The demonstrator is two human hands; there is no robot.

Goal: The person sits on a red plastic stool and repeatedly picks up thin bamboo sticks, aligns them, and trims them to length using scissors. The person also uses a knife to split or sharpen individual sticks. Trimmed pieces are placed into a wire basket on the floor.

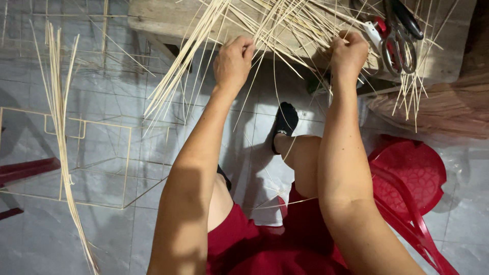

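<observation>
Left hand: fist closed around thin bamboo strips at the counter edge.
Right hand: also closed, pinching strips from the same spread.
Strips: fanned over the counter — long axes running away from the person, tips hanging down-left past the edge.
Nearer hand: both on the bundle — left holds the thicker sheaf.
Scissors: just right of the right hand.

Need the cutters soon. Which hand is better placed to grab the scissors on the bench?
Probably the right hand: it grips bamboo sticks right beside the scissors. The left hand sits farther away.
</observation>
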